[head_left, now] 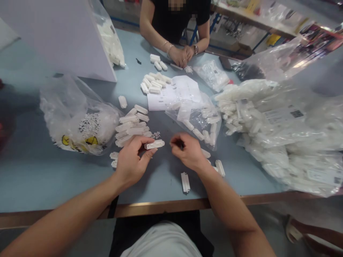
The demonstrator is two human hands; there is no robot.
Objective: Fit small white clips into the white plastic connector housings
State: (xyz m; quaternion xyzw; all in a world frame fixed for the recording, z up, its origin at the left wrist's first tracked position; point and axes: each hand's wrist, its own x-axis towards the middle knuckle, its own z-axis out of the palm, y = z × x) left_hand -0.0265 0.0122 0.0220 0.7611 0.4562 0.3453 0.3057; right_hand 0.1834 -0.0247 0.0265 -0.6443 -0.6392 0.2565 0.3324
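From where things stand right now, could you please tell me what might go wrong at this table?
The left hand pinches a long white plastic part whose right end sticks out, so it might tilt if bumped. The small heap of tiny white pieces lies loose just beyond it; a brush could scatter them across the blue tabletop.

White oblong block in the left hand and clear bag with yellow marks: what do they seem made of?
White oblong block, in the left hand: probably moulded plastic, matte-looking; its colour is even and small openings line it. Clear bag with yellow marks: likely thin, glossy plastic film; it creases, shines and shows small white pieces inside.
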